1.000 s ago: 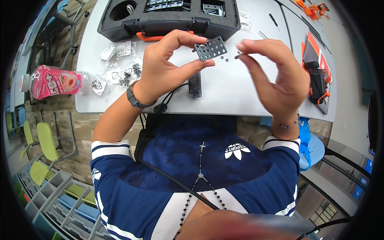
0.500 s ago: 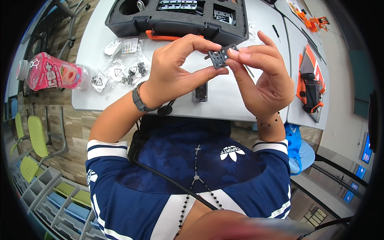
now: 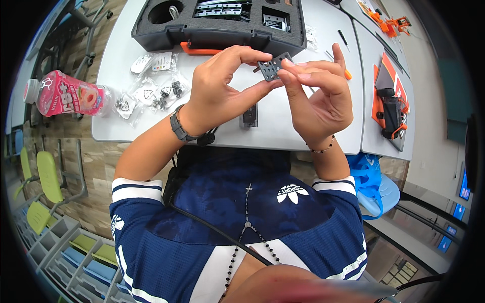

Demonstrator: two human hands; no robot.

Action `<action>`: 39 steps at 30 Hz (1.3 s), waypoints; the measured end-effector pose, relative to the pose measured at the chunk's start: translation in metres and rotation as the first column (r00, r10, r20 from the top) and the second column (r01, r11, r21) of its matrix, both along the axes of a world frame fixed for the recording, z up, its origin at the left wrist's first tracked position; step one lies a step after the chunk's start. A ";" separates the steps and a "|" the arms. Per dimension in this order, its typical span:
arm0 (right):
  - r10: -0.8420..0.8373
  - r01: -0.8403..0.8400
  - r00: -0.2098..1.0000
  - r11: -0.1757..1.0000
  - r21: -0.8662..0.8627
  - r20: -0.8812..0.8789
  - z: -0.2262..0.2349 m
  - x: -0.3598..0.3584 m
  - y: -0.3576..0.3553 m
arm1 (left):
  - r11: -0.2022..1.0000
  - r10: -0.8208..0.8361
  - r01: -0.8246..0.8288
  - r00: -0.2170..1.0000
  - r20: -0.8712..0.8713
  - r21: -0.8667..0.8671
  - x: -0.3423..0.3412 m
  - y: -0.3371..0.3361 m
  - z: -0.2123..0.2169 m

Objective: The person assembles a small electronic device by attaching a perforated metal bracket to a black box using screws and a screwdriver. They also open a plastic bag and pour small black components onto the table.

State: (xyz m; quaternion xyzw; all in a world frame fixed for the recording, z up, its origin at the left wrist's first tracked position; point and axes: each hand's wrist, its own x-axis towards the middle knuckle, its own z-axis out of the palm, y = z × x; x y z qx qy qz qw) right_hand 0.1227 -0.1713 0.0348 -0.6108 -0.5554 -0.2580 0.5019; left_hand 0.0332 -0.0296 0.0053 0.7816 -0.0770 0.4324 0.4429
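Nearest me, blue jersey (image 3: 237, 222) with white stripes; a bead necklace (image 3: 246, 222) with a small cross hangs down the chest, and a dark cable (image 3: 212, 230) runs across it.

Both forearms come up from the lower edge and meet above the near edge of the table (image 3: 303, 131). Left hand (image 3: 220, 88), with a dark wristband (image 3: 179, 126), is curled partway: forefinger over the top and thumb underneath, pinching a small dark plate with holes (image 3: 270, 65). Right hand (image 3: 318, 93), thin bracelet at the wrist, has its fingertips on the right side of the same plate; the other fingers are loosely bent and spread. The plate is held in the air, tilted, clear of the table top, between the two hands.

Under the hands, near the table's near edge, a small dark block (image 3: 249, 115) stands on the surface. Toward the left of the table, a scatter of clear bags of small parts (image 3: 151, 91). At the left edge, a pink bottle (image 3: 68, 96) lies on its side, hanging past the table.

Far edge: an open dark case (image 3: 217, 25) with foam cut-outs holding metal parts, orange latch on its front. Beyond the right hand, a thin screwdriver (image 3: 342, 37) lies on the table.

The adjoining table to the right carries an orange and black tool (image 3: 389, 108); more orange pieces (image 3: 389, 20) at its far corner.
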 end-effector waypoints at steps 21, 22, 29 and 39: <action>0.076 -0.039 0.994 0.917 -0.398 0.078 0.025 0.006 -0.039 | 0.992 -0.077 0.080 0.996 -0.038 0.096 0.011 -0.007 0.007; 0.074 -0.019 0.990 0.915 -0.404 0.123 0.027 0.003 -0.039 | 0.989 -0.077 0.082 0.996 -0.039 0.125 0.011 -0.006 0.008; 0.186 -0.350 0.614 0.935 -0.054 -0.767 0.021 0.011 -0.044 | 0.955 -0.136 0.137 0.990 -0.020 0.265 0.014 -0.012 0.024; 0.211 -0.499 0.133 0.859 0.118 -0.968 0.004 0.024 -0.049 | 0.937 -0.126 0.145 0.989 -0.081 0.317 0.029 -0.024 0.020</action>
